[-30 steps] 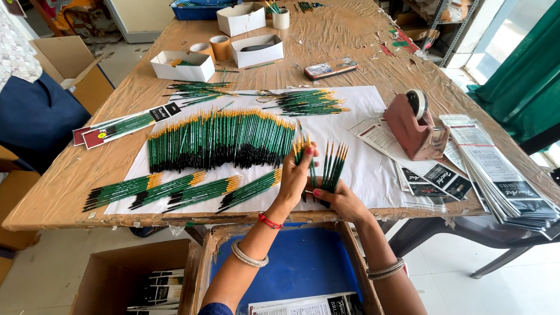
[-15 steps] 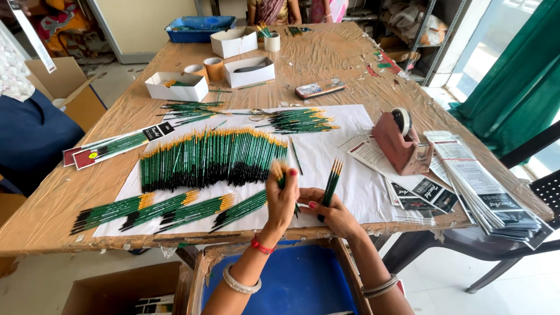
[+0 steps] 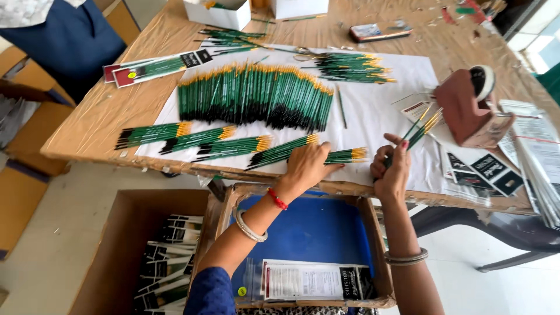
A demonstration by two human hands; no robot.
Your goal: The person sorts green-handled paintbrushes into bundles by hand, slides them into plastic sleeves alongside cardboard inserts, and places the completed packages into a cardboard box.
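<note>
Nearest the camera: two cardboard boxes below the table edge. The left box [image 3: 146, 251] holds stacked black-and-white packets, partly cut off by the frame bottom. The box with the blue lining [image 3: 315, 233] holds one clear flat packet; its near wall is hidden behind the left forearm.

Left hand [image 3: 306, 166] lies palm down at the near table edge, fingers spread flat over a small bundle of brushes [image 3: 344, 156]. It presses rather than grasps; nothing is enclosed. The hand covers the bundle's dark bristle end; only green shafts and yellow tips show, pointing right. Long axis runs left-right, nearly parallel to the table edge.

Right hand [image 3: 392, 169] is closed in a loose fist around a few thin brushes [image 3: 423, 125]. Their lower ends are buried in the fist. Shafts slant up and to the right, yellow tips toward the tape dispenser [image 3: 469, 111]. Exact count is hard to make out.

To the left along the same edge, four more bundles [image 3: 198, 140] lie on the white paper sheet [image 3: 373, 111], yellow tips to the right.

Farther out, a long row of brushes [image 3: 256, 96] stands side by side, tips away, dark ends near. Beyond it a loose heap [image 3: 350, 65], then white boxes [image 3: 219, 10] cut off at the top.
</note>
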